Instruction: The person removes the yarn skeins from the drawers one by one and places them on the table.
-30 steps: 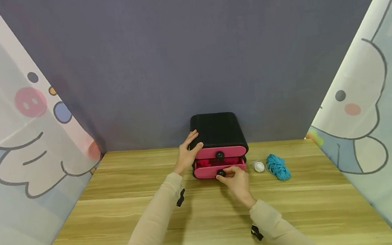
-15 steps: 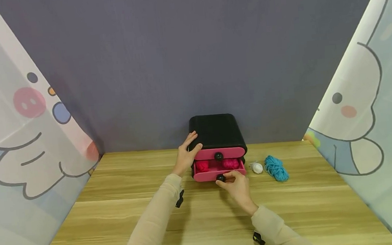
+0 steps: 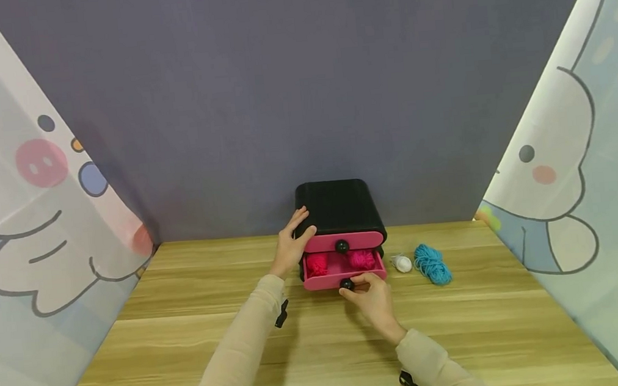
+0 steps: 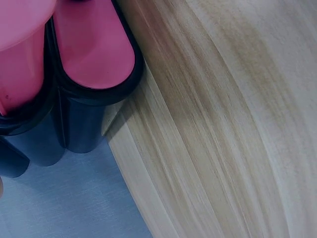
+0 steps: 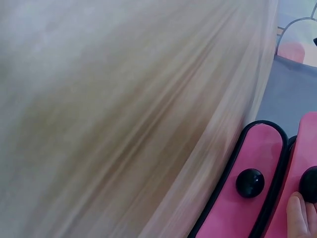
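Observation:
A black cabinet with pink drawers stands against the grey backdrop. Its upper drawer is closed, while the drawer below is pulled out. Inside this one lie a red yarn ball and a pink yarn ball. My right hand pinches the pulled-out drawer's black knob between thumb and fingers. At the cabinet's front left corner, my left hand rests with extended fingers on the top and side. Another closed drawer, with its own knob, shows in the right wrist view.
Right of the cabinet, a small white yarn ball and a blue yarn skein lie on the wooden table. A grey backdrop rises behind, and cartoon-printed curtains flank both sides.
The right hand has drawn the lower drawer toward the person, so the red and pink yarn balls show more fully. The left hand has stayed on the cabinet.

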The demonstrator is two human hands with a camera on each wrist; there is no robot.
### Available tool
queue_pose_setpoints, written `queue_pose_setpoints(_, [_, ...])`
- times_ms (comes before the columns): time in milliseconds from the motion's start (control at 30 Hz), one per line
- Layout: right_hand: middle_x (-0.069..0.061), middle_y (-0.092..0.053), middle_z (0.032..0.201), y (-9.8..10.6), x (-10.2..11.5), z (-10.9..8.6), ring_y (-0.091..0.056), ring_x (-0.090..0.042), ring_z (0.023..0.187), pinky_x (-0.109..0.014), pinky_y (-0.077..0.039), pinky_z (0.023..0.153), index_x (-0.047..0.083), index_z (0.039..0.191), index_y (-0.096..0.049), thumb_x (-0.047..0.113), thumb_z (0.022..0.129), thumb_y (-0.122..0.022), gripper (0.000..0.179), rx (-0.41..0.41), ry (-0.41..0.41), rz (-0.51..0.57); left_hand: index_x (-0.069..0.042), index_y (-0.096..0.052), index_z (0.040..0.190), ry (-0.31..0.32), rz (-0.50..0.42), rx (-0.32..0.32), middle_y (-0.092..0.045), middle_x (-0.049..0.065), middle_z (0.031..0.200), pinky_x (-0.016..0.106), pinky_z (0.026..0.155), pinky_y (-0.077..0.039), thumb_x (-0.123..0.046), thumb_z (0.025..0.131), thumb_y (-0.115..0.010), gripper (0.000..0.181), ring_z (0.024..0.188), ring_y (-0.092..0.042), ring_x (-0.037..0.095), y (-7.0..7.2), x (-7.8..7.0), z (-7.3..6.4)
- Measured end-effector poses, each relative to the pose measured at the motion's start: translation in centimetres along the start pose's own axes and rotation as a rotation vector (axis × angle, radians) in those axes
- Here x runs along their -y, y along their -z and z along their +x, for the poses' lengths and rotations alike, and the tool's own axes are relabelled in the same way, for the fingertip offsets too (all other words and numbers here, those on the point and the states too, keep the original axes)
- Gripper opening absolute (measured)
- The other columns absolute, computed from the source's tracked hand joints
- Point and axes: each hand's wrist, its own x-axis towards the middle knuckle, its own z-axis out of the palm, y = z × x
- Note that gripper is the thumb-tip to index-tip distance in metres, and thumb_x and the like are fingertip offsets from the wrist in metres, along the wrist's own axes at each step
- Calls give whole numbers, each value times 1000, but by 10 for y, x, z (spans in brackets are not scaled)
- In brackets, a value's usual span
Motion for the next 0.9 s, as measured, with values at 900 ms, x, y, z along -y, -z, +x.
queue_pose_setpoints(900, [-13,-65,87,2,-2,-11,-68,-21,73,-19,-53,62,0,86,-68,11,65,-82,28,8,-17,32,-1,-39,138,12,-24,33,-27,10,150,50,113,-12,-20,91,-57,53,142,-12,24,0,-31,-8])
